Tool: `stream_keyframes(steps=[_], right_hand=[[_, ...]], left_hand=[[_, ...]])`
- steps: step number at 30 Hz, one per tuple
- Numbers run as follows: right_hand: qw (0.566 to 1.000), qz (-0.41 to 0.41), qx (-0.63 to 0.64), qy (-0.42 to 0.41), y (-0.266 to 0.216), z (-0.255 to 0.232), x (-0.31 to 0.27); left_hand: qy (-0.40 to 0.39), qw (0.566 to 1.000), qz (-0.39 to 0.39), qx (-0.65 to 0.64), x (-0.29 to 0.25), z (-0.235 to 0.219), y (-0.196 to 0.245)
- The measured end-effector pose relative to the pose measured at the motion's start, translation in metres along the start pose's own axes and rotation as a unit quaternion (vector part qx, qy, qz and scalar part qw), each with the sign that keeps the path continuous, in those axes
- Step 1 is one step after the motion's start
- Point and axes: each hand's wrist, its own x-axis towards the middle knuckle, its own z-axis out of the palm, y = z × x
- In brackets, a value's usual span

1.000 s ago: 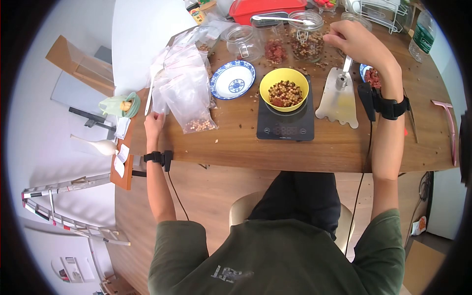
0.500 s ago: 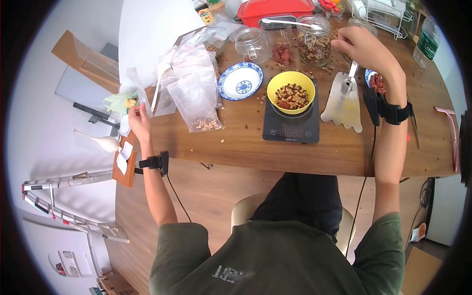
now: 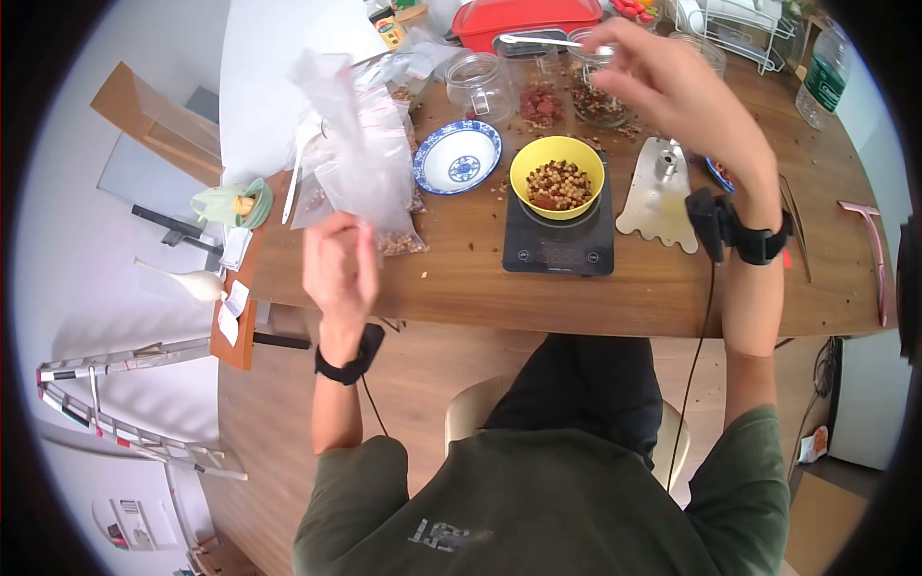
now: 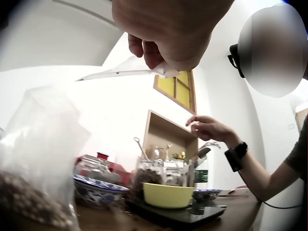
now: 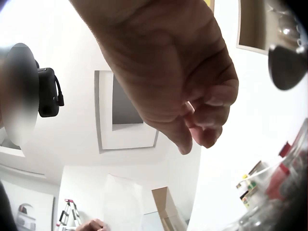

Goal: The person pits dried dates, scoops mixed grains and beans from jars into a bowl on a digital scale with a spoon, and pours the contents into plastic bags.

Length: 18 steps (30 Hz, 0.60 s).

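My left hand (image 3: pixel 338 269) pinches an empty-looking clear plastic bag (image 3: pixel 331 101), raised over the table's left front. In the left wrist view its curled fingers hold the bag's edge. Behind it lie other zip bags (image 3: pixel 379 182), with pale beans at the bottom of one. My right hand (image 3: pixel 663 86) hovers with bent, relaxed fingers near a glass jar (image 3: pixel 597 108) of mixed beans, holding nothing. A yellow bowl (image 3: pixel 526 178) of mixed beans stands on a black kitchen scale (image 3: pixel 557 252), between the hands.
A blue-and-white plate (image 3: pixel 442 144) sits left of the bowl, and a scalloped metal plate (image 3: pixel 658 206) to its right. Behind are an open glass jar (image 3: pixel 477 84), a container of dark red pieces (image 3: pixel 541 104) and a red box (image 3: pixel 523 21). A water bottle (image 3: pixel 822 82) stands far right.
My left hand went left, picked up a clear plastic bag and brought it up and to the right. My right hand moved left, its fingers spreading from a closer curl.
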Motion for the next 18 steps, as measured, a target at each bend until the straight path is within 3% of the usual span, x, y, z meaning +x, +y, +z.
stream_keyframes(steps=[5, 8, 10, 12, 17, 18], right_hand=[[0.984, -0.113, 0.126, 0.061, -0.023, 0.029, 0.004], [0.971, -0.180, 0.154, 0.039, -0.029, 0.040, 0.006], [0.969, -0.187, 0.153, 0.045, -0.029, 0.046, 0.005], [0.971, -0.168, 0.165, -0.050, -0.030, 0.047, 0.001], [0.979, -0.189, 0.078, -0.006, -0.027, 0.049, 0.000], [0.979, -0.186, 0.081, -0.005, -0.026, 0.049, 0.001]], left_hand=[[-0.028, 0.993, 0.052, -0.104, -0.010, 0.021, 0.031], [-0.054, 0.986, 0.066, -0.140, -0.022, 0.028, 0.032], [-0.060, 0.984, 0.075, -0.150, -0.025, 0.028, 0.031], [-0.075, 0.982, 0.076, -0.153, -0.029, 0.028, 0.030], [-0.072, 0.982, 0.049, -0.166, -0.038, 0.026, 0.030], [-0.070, 0.982, 0.015, -0.174, -0.039, 0.025, 0.031]])
